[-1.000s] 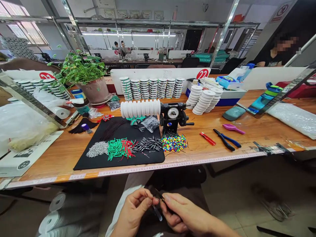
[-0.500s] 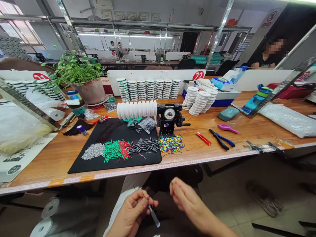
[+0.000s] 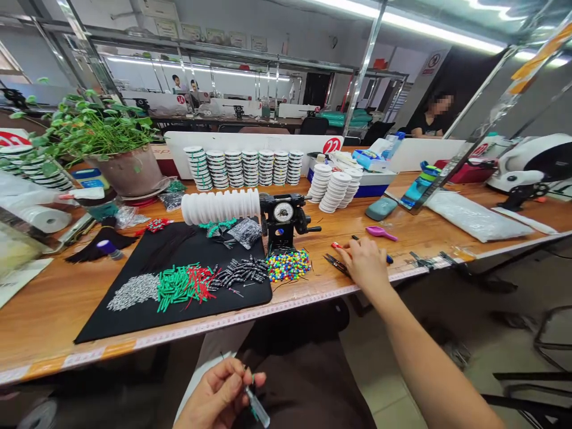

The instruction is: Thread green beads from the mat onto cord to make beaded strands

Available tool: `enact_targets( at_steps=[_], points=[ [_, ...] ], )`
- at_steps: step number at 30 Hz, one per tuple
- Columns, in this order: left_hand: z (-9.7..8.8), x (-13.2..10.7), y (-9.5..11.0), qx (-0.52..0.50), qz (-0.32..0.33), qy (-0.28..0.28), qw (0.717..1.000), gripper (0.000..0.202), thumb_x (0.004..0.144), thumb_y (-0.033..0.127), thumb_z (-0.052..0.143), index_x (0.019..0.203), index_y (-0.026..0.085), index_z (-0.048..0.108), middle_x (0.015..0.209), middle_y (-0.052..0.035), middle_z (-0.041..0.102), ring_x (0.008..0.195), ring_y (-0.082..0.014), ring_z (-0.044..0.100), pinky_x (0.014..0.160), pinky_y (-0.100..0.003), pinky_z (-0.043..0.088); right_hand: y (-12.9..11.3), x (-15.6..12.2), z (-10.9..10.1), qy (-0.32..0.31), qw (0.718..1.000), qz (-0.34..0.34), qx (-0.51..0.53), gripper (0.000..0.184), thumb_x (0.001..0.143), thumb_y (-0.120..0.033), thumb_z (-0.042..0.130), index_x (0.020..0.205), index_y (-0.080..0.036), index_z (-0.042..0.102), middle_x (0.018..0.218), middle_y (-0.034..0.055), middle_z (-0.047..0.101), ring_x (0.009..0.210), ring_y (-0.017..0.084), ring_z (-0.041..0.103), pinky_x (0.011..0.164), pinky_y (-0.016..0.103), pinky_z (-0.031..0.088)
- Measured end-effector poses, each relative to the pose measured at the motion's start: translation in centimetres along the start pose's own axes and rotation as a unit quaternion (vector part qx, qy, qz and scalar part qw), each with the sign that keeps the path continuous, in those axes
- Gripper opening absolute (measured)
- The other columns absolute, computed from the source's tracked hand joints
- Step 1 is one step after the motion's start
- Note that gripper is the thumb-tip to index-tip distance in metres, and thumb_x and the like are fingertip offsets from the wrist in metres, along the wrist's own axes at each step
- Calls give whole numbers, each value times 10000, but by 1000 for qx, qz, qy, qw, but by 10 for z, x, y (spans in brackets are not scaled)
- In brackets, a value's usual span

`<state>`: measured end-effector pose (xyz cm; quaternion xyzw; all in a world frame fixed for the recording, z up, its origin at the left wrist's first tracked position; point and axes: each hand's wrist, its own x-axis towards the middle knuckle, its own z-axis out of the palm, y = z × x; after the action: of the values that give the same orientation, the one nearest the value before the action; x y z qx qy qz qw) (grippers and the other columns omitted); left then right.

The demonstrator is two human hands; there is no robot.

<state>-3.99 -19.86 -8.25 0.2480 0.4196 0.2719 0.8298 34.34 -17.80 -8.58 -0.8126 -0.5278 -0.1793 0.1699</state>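
Observation:
My left hand (image 3: 218,393) sits low over my lap, pinching a thin wire and a small clear tube (image 3: 257,406) with a green bit near its top. Out on the wooden workbench (image 3: 53,310), my right hand (image 3: 364,265) lies over a pair of blue-handled pliers (image 3: 337,265), its fingers spread and resting on them. The middle of the pliers is hidden under that hand. A red utility knife (image 3: 336,245) lies just beyond my fingertips, partly covered.
A black mat (image 3: 179,316) holds rows of silver, green, red and black small parts, with colored beads (image 3: 288,265) at its edge. Behind stand a black winding counter (image 3: 282,213), a white spool stack (image 3: 218,207) and a potted plant (image 3: 125,170). A co-worker (image 3: 431,122) sits far back.
My right hand has left my lap and reached forward onto the bench over the pliers. My left hand still holds the clear tube, and the view has turned slightly to the right.

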Motion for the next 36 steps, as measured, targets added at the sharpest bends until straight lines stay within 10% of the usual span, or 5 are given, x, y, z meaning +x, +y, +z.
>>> enact_targets(
  at_steps=[9, 13, 18, 28, 36],
  points=[
    [8, -6, -2, -72, -27, -7, 997, 328, 587, 275, 969, 742, 154, 706, 740, -1, 693, 827, -189, 751, 628, -171, 502, -13, -10, -10, 5, 979, 35, 199, 341, 1029, -482, 380, 1087, -170, 506, 812, 119, 639, 663, 277, 606, 580, 348, 422],
    [10, -8, -2, -90, -38, -5, 995, 343, 555, 268, 981, 758, 164, 725, 731, 6, 710, 807, -192, 764, 633, -170, 521, -77, -72, -43, -218, 829, 18, 515, 450, 1062, -548, 311, 1347, -220, 427, 821, 37, 609, 679, 209, 576, 608, 301, 438],
    [14, -10, 1, -69, -21, 13, 997, 334, 544, 267, 984, 735, 146, 739, 720, -5, 719, 759, -182, 760, 557, -148, 501, -132, -122, -57, -413, 604, 20, 681, 442, 1013, -615, 448, 1058, -190, 561, 792, 0, 551, 599, 134, 499, 549, 248, 394],
    [14, -9, -4, -42, 24, -33, 998, 242, 645, 278, 940, 744, 141, 767, 716, -26, 724, 706, -136, 714, 564, -150, 506, -154, -144, -31, -472, 460, 105, 745, 541, 851, -715, 652, 967, -201, 527, 733, -33, 555, 515, 88, 434, 484, 195, 323],
    [15, -8, -7, -37, 13, -62, 997, 238, 675, 300, 921, 763, 149, 759, 722, -37, 717, 694, -134, 696, 561, -148, 494, -168, -149, -22, -481, 416, 178, 751, 729, 794, -885, 495, 733, -161, 564, 597, -15, 526, 493, 82, 373, 482, 212, 252]
  ],
)
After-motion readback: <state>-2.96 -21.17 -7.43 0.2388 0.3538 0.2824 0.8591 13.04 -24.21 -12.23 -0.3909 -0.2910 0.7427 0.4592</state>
